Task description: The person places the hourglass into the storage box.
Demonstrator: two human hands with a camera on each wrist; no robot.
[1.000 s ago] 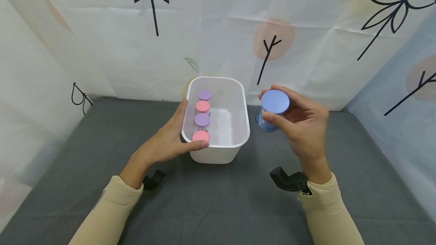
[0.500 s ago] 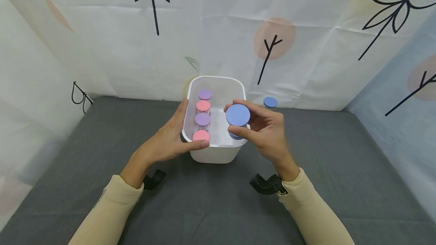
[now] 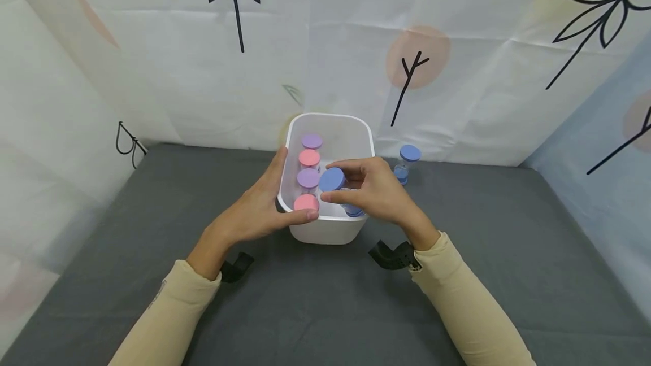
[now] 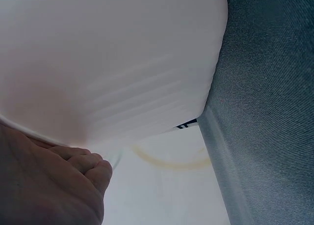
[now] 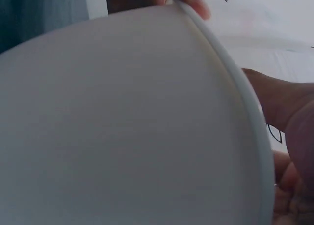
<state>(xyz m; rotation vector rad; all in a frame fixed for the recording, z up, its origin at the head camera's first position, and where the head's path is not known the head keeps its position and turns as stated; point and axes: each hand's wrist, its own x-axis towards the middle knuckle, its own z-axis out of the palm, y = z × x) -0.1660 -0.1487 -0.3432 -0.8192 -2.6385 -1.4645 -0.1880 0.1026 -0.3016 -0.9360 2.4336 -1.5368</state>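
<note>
My left hand (image 3: 256,208) grips the near left corner of a white plastic bin (image 3: 325,231), its thumb over the rim and its fingers along the outer left wall. My right hand (image 3: 378,194) pinches a small clear jar with a blue lid (image 3: 331,179) over the bin's near right part. That jar is tilted, lid to the left, and its blue base (image 3: 354,210) shows below the thumb. Left of it, pink-lidded and purple-lidded jars (image 3: 307,178) stand in a row inside the bin. The left wrist view shows the bin's outer wall (image 4: 122,53) beside my left fingers.
Another blue-lidded jar (image 3: 409,153) stands on the grey cloth (image 3: 325,304) to the right of the bin, partly behind my right hand. A patterned white curtain (image 3: 346,66) hangs behind the bin, with further cloth along both sides.
My right hand has carried the blue-lidded jar left and down, from beside the bin to over it, and the jar has tipped. My left hand keeps its grip on the bin.
</note>
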